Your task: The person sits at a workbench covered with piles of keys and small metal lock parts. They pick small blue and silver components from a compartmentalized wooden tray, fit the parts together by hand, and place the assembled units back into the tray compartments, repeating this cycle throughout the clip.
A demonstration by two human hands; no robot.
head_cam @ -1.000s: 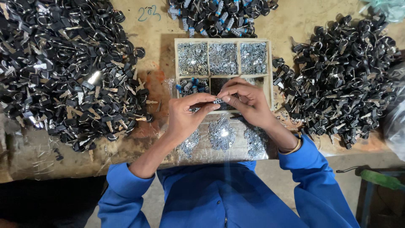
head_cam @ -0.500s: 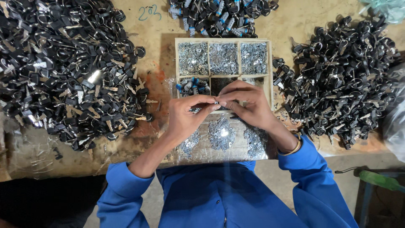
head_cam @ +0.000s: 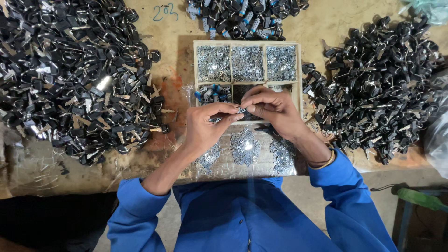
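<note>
Both hands meet over the near edge of the wooden compartment tray, working a small metal part pinched between the fingertips. Left hand is closed to a narrow pinch, thumb and forefinger on the part's left end; right hand is curled over from above, fingertips closed on the same part from the right. The part is too small to tell its exact shape; it looks like a short silvery-blue piece, held just above the tray's front row. To do this step well, I judge the grip should stay at the fingertips, with the part kept over the tray so that a slip drops it into a compartment and not onto the counter. The back row of the tray holds three lots of small silver pins; the front-left cell holds blue-tipped pieces. A clear sheet with more silver bits lies just below the hands. Large heaps of dark keys sit left and right, well apart from the hands.
</note>
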